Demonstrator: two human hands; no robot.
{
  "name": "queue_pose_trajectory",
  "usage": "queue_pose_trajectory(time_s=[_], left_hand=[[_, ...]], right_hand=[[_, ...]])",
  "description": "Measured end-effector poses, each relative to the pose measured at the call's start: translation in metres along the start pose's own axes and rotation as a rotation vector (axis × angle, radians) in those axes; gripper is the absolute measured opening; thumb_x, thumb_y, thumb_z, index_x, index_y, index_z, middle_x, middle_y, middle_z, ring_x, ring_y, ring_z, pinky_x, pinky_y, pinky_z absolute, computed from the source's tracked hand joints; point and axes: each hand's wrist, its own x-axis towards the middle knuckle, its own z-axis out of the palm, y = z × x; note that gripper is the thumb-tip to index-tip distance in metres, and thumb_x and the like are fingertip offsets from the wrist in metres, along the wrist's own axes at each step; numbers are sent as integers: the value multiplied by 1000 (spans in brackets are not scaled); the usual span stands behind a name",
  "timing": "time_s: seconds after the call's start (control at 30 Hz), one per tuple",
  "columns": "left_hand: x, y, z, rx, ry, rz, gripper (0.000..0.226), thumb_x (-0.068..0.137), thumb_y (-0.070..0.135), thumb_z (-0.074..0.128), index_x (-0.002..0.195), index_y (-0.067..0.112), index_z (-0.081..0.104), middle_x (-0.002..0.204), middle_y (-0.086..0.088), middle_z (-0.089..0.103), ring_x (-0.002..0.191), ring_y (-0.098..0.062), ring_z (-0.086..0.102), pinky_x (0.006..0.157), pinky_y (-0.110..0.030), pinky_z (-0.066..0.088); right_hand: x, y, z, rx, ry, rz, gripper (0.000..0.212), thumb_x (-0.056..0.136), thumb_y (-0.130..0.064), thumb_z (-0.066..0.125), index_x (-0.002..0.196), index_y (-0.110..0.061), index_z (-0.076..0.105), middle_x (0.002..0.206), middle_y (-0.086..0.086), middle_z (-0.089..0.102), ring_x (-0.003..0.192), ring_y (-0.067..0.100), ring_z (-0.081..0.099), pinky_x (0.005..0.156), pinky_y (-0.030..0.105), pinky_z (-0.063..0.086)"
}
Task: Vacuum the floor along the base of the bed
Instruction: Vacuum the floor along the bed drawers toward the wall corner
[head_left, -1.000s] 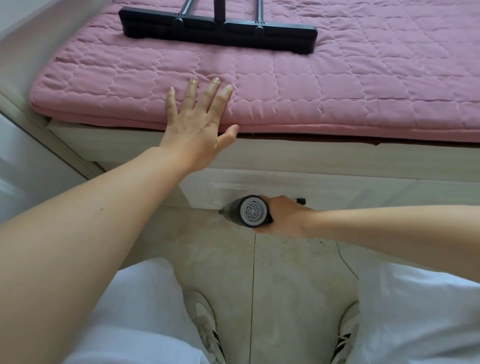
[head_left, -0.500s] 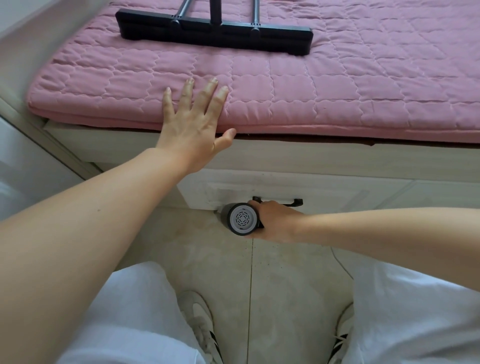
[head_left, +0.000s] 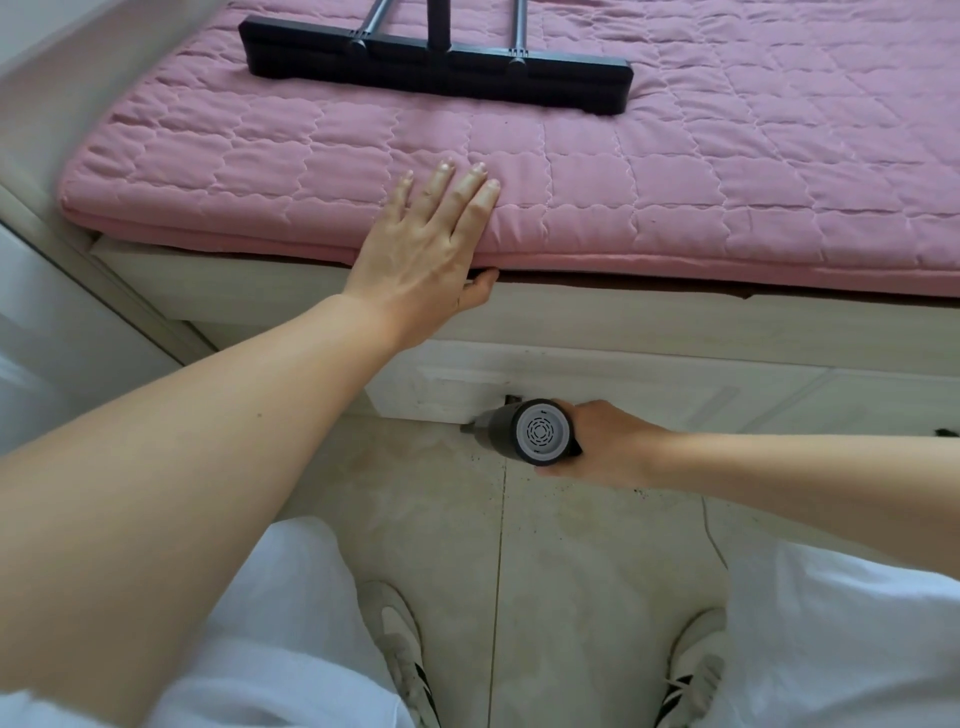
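Head view looks down at the bed (head_left: 675, 322) and the floor (head_left: 571, 561). My left hand (head_left: 423, 254) lies flat on the pink pad (head_left: 727, 197), fingers straight, thumb under its edge. My right hand (head_left: 602, 447) grips the vacuum (head_left: 524, 428), low at the base of the bed, its nozzle pointing left just above the floor. Dark crumbs lie on the tile near it. A black broom (head_left: 436, 65) rests on the pad. I see my shoes (head_left: 405, 654) below.
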Motion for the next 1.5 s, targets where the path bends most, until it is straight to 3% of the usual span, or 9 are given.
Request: queue_pose_trajectory(time_s=[0.3,0.43,0.6,0.67,0.8,0.97,1.1,1.37,1.5], left_hand=[[2,3,-2,-5,-1,-12,83,87,58,11,153,9,20,160,-12,22,148,-34,17,118,-54,17],[2,4,0,-1,-2,-16,78,90,55,21,154,10,16,162,-11,18,149,-33,13,119,-53,14],[3,4,0,-1,0,-25,79,89,56,17,154,10,16,162,-11,18,149,-33,13,119,-54,13],[3,4,0,-8,-5,-29,79,90,55,21,155,11,15,162,-11,16,150,-32,12,120,-53,12],[2,5,1,5,9,-30,83,85,58,11,155,12,15,161,-11,19,149,-33,15,119,-53,14],[3,5,2,-4,8,-29,85,83,59,9,155,14,13,161,-11,19,149,-33,16,119,-54,14],[4,4,2,-10,13,-31,86,82,59,8,156,14,12,161,-11,19,149,-33,15,119,-54,14],[4,5,3,-11,19,-27,85,83,59,10,155,15,12,161,-11,19,149,-33,16,118,-55,14],[4,4,4,-16,18,-25,85,83,58,11,155,14,13,161,-11,19,149,-33,16,118,-55,15]], right_hand=[[-15,10,-14,-9,-12,13,68,82,-41,71,140,-26,39,124,-7,59,101,7,54,85,13,40],[-16,15,-20,-36,-36,44,56,82,-39,70,131,-25,46,110,-7,61,92,8,53,79,16,41],[-16,15,-26,-50,-38,71,29,82,-33,67,105,-28,50,92,-5,62,86,15,59,73,23,47],[-15,14,-26,-58,-30,63,29,83,-35,67,104,-29,48,89,-7,60,83,14,58,72,22,46],[-10,10,-26,-71,-13,34,37,84,-37,66,116,-25,50,94,-7,59,86,13,56,74,21,43],[-7,7,-27,-52,-34,39,24,81,-29,67,97,-27,50,88,-2,63,80,14,58,70,26,47],[-7,7,-27,-59,-31,44,18,79,-26,66,88,-27,50,75,-6,59,68,10,54,60,22,42],[-5,3,-24,-65,-28,22,32,81,-30,67,109,-22,54,93,-1,65,86,18,61,78,31,51],[-7,2,-25,-62,-47,29,23,78,-24,68,95,-23,52,79,-5,60,71,11,55,63,22,45]])
